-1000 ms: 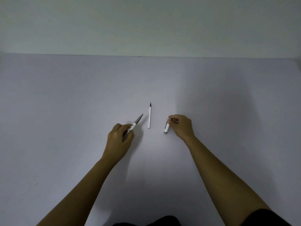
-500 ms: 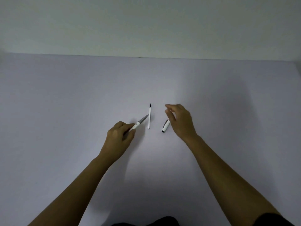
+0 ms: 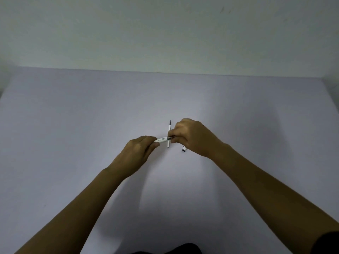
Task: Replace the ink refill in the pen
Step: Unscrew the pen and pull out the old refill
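Seen from above and behind the hands. A wide, pale lilac table filling most of the view, with a plain whitish wall behind it. Two bare forearms reaching in from the bottom corners and meeting near the middle of the table.

Left hand curled closed around the rear of a white pen, held above the table and roughly level, writing end pointing right. Right hand bunched over the pen's front end, fingertips pinched together on the dark grey tip section; exact contact partly hidden by the knuckles.

Lying flat on the table just beyond the pen: a slim white refill with a dark point, pointing away, its near part crossed by the held pen. Just below the right hand, on the table: a short white cap with a dark end, mostly hidden by the hand.

Probably the opening step: pen uncapped, tip section gripped for unscrewing, old refill presumably inside. Spare refill untouched.

Next move likely calling for opposite twists of the two hands, a firm hold on the barrel, then a straight pull apart, without knocking the spare refill or letting small parts roll away.
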`<state>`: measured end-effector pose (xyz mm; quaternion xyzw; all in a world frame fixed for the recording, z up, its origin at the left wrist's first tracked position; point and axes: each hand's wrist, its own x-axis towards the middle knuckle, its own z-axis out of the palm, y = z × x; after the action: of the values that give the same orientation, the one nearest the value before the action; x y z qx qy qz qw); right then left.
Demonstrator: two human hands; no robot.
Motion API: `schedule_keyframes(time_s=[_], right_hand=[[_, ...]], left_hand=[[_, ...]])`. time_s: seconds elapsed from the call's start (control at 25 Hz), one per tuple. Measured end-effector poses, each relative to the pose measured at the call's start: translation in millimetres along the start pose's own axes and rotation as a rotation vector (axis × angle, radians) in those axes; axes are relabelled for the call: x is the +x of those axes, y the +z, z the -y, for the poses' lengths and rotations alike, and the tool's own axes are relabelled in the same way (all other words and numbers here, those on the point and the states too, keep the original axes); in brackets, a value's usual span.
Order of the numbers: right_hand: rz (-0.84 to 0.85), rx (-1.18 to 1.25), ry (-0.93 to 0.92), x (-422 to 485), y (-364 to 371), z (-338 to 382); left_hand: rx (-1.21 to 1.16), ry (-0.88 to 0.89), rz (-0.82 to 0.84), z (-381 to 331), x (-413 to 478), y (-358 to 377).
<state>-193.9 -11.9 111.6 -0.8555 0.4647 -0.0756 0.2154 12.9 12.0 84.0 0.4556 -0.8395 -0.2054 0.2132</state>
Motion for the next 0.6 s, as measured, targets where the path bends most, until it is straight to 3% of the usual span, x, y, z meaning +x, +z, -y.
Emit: schedule_keyframes(time_s=[0.08,0.2,0.28,0.44,0.6], right_hand=[[-0.111,0.122,0.010,-3,-1,1],[-0.002,0.411,0.238,-6,-6,2],[0.016,0.400,0.250,-6,-7,3],[-0.128,0.429,0.089,-9,-11,4],[0.015,0.505,0.301,-9,-11,6]], left_hand=[[0.005,-0.006,-0.028,-3,-1,-3],[0.050,0.027,-0.035,-10,-2,-8],[0.069,0.045,-0.045,-13,-3,-11],[0.049,0.044,-0.063,-17,-2,-12],[0.042,0.047,-0.081,-20,-2,-12]])
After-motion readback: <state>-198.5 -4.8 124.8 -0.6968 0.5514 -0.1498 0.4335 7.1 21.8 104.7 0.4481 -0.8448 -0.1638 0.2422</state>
